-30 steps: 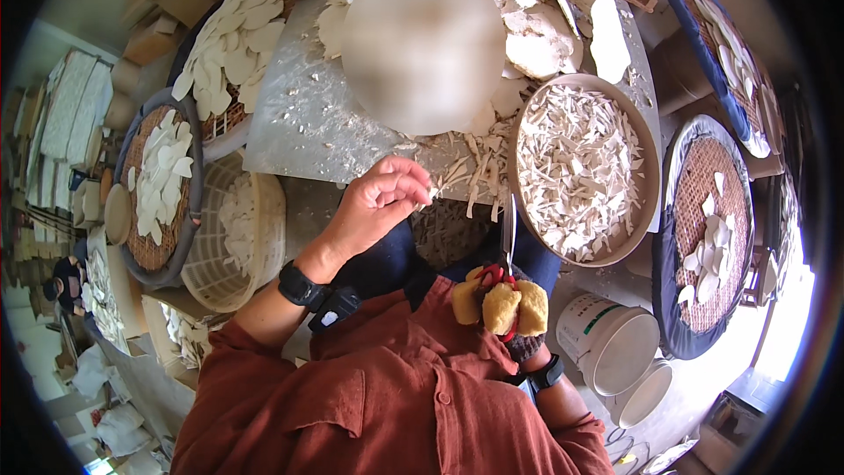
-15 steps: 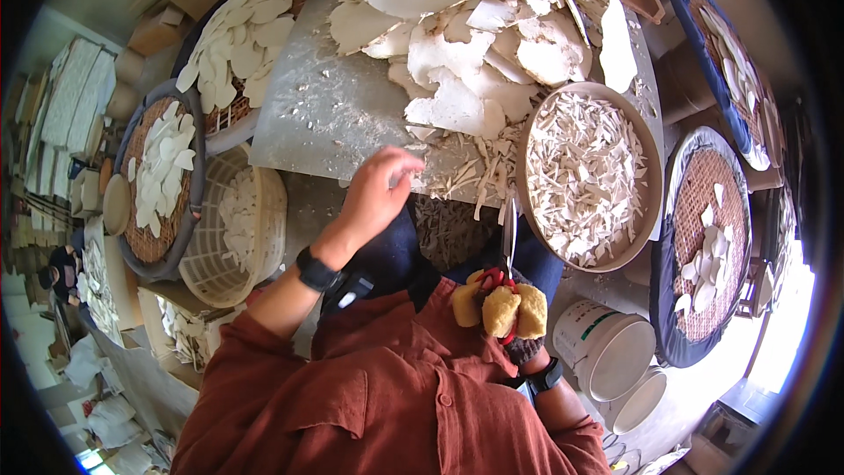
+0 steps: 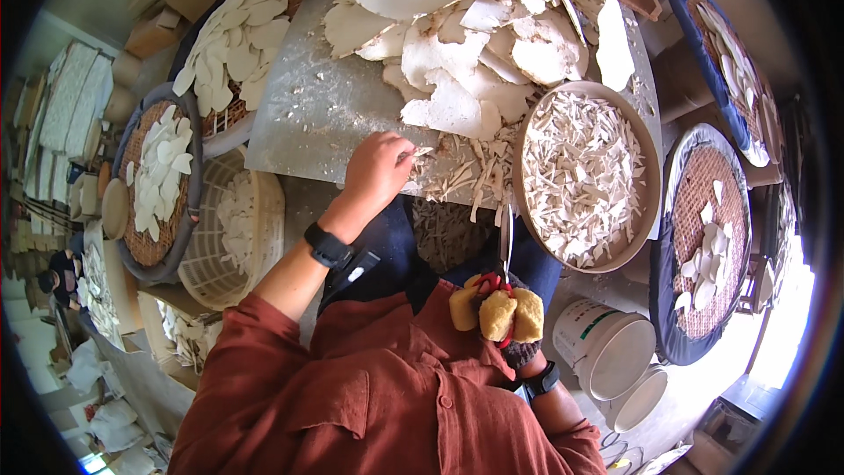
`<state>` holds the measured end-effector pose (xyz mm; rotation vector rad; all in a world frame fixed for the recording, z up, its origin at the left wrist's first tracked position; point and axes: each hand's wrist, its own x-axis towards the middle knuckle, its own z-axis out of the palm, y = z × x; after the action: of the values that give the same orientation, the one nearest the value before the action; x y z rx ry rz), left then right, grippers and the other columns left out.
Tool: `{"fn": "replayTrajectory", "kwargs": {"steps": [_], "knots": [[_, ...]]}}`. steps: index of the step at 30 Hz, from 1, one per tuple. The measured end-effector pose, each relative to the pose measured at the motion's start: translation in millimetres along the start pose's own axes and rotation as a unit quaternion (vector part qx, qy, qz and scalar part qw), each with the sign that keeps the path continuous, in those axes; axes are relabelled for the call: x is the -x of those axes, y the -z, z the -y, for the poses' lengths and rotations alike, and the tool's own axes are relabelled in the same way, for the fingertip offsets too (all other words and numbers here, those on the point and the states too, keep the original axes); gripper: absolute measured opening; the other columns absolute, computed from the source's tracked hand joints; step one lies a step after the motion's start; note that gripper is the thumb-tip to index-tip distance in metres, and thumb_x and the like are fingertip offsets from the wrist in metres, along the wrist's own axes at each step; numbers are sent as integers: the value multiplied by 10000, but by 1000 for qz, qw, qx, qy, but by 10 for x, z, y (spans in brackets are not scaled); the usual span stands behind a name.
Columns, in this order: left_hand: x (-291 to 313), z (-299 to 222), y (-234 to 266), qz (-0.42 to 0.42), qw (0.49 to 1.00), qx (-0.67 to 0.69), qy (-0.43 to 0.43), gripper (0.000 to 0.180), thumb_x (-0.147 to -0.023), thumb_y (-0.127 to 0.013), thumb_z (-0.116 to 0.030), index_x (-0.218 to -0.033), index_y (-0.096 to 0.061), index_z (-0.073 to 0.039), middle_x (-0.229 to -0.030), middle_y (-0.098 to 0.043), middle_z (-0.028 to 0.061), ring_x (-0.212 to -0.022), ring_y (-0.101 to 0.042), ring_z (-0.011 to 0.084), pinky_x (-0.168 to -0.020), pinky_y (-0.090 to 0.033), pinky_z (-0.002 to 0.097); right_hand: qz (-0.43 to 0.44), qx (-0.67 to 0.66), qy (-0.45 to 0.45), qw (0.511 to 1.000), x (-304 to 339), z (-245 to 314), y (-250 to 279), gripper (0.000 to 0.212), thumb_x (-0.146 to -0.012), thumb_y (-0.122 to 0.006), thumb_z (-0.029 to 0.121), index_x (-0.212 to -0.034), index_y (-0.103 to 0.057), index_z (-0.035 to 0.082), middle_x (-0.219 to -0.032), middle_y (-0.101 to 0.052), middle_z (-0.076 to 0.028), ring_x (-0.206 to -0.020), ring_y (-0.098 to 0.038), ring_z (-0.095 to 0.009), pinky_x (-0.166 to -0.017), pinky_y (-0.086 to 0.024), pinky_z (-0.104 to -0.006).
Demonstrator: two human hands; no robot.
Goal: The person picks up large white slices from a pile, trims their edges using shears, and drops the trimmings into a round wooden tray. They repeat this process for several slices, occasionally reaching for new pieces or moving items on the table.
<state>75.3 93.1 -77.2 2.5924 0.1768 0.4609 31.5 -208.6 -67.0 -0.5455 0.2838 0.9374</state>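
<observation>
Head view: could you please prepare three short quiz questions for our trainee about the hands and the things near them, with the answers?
1. Which hand holds the red-handled scissors: (a) left or (b) right?
2. True or false: the left hand wears no glove.
3. What does the round tray at the front right of the metal-grey table hold?

Key:
1. b, the right hand.
2. True.
3. Many small pale pieces.

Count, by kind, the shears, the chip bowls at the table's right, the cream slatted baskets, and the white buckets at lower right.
Shears: 1
Chip bowl: 1
Slatted basket: 1
White buckets: 2
Total: 5
</observation>
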Motion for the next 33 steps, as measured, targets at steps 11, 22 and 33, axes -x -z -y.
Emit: {"fn": "replayTrajectory", "kwargs": {"steps": [11,22,33], "knots": [[352,-352,297,75,796,537,269,201,-839,-580,-36,-1016,-488,-12,-826,-646,128,-724,-633,154,-608,-488,228,174,-34,-28,984,-321,-246,877,362,-894,-514,137,-1206,-421,-23,-1189,-485,-147,-1098,-499,-249,-978,-407,-392],[565,-551,96,92,797,537,260,137,-853,-574,-51,-971,-543,12,-902,-637,97,-766,-635,143,-644,-506,237,201,130,-29,970,-551,-331,327,341,-882,-532,97,-1197,-410,55,-1139,-518,-99,-1036,-536,-196,-924,-449,-345],[577,-463,1,91,760,572,295,91,-843,-593,-55,-909,-558,-3,-824,-639,112,-710,-645,174,-616,-533,257,200,634,233,710,-535,-315,420,291,-819,-630,170,-1061,-539,37,-983,-596,-80,-898,-590,-208,-806,-476,-316]]}}
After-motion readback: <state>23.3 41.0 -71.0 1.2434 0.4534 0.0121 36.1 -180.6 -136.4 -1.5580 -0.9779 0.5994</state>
